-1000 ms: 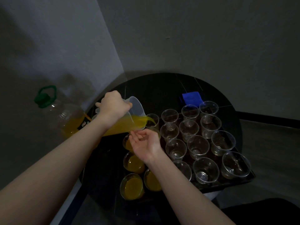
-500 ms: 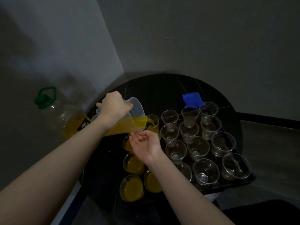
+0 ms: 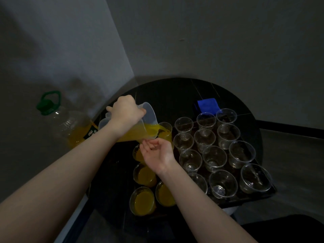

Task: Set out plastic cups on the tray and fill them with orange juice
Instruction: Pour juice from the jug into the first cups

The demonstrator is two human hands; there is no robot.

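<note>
The clear jug [image 3: 140,127], tilted spout-down over the cup being filled [image 3: 165,133] at the far left of the tray [image 3: 259,195], looks thin-walled and slightly flexible, and with this much orange juice [image 3: 133,134] in it the weight likely sits low and forward, so it is best taken by its handle and upper rear wall, with no squeeze on the sides. The empty cups [image 3: 214,158] are light, flimsy and easily tipped, so one should be steadied low on its wall rather than at the rim. The left hand [image 3: 125,111] grips the jug from above at its rear, wrist rolled to pour, forearm reaching in from the lower left. The right hand [image 3: 157,155] lies palm-up just beneath the spout and beside the cup, fingers loosely curled; in this dim light it seems to hold nothing, though its fingertips may touch the cup. Four filled cups [image 3: 144,174] stand nearer on the tray, which rests on the dark round surface [image 3: 166,95].
</note>
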